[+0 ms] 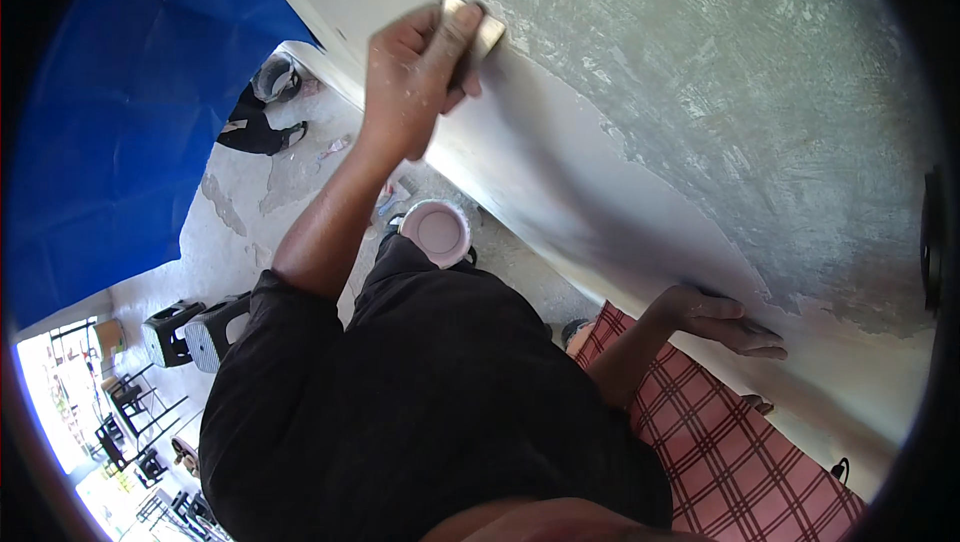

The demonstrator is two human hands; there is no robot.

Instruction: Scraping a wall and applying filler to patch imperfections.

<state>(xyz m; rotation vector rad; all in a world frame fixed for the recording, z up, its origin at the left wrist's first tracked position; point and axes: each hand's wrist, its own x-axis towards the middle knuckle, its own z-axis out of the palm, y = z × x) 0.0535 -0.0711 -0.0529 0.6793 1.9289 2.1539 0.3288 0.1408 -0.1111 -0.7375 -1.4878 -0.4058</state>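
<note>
Your left hand (415,72) is clasping a small pale block (488,37), its thumb lying along the face and its fingers curling around behind. You are holding the block up at the wall (505,142), beside the edge of the rough grey patch (700,92). Your right hand (715,319) is grasping nothing visible; its fingers are extending loosely near the smooth lower wall, contact unclear.

Blue sheet (110,142) to your left, dark stools (207,339) on the grey floor (240,252), red plaid cloth (725,442) to your right, black cable (841,469) near its edge
</note>
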